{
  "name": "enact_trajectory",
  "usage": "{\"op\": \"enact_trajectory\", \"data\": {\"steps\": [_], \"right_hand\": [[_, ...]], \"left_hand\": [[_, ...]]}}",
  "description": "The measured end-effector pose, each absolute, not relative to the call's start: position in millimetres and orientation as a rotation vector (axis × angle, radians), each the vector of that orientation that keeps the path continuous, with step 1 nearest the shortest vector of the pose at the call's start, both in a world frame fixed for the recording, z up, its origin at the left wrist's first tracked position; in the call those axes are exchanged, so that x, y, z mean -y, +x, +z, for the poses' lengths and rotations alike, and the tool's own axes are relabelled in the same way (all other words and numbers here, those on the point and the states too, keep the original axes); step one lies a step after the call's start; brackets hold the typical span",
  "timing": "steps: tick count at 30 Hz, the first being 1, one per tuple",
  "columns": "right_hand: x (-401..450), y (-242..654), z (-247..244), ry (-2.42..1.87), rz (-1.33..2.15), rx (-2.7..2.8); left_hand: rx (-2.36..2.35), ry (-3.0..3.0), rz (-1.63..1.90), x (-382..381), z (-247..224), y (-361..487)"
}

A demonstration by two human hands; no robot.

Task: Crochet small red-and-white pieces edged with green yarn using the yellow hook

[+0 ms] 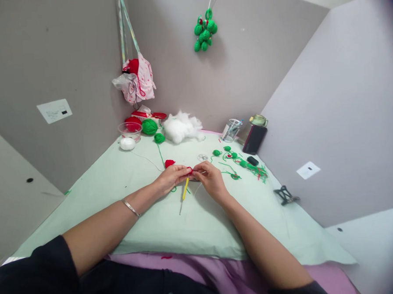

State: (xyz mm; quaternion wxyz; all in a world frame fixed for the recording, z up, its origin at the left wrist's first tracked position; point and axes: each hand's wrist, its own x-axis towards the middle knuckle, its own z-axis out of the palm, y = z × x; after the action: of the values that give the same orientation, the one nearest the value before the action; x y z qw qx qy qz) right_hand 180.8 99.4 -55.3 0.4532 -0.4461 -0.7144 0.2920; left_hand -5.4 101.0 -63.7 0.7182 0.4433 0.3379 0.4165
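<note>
My left hand [172, 179] pinches a small red crochet piece [190, 169] between thumb and fingers. Right beside it, my right hand [212, 180] is closed with its fingertips at the edge of the red piece; what they grip is too small to make out. A crochet hook with a yellow handle [186, 189] slants down below the fingertips, and whether it is held or lies on the cloth is unclear. Behind my left hand lies another red crocheted piece [169, 163]. A thin white thread [198, 190] hangs near my right hand.
Green yarn balls [150, 127], a clear tub [130, 132], a white yarn ball [127, 144] and white stuffing [182, 126] line the back left. Small green crocheted pieces [242, 163] lie to the right, near a phone [255, 139] and a glass jar [231, 131].
</note>
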Motion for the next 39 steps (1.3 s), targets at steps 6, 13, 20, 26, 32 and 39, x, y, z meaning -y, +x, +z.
{"op": "enact_trajectory", "data": {"steps": [6,13,20,26,32,39], "right_hand": [[-95,179,-52,-1.101,0.672,1.788],[-96,177,-46,-1.144,0.893,1.71],[-95,174,-47,-1.171,0.888,1.693],[-94,173,-49,-1.184,0.808,1.729],[-93,173,-50,-1.178,0.754,1.781],[-94,174,-49,-1.194,0.69,1.805]], "left_hand": [[-0.763,0.959,0.959,-99,-63,-5],[-0.785,0.903,1.034,-101,-63,-2],[-0.76,0.87,1.058,-97,-55,-2],[-0.784,0.903,1.037,-99,-60,-1],[-0.816,0.915,1.008,-102,-66,-2],[-0.821,0.917,1.02,-99,-62,-3]]}}
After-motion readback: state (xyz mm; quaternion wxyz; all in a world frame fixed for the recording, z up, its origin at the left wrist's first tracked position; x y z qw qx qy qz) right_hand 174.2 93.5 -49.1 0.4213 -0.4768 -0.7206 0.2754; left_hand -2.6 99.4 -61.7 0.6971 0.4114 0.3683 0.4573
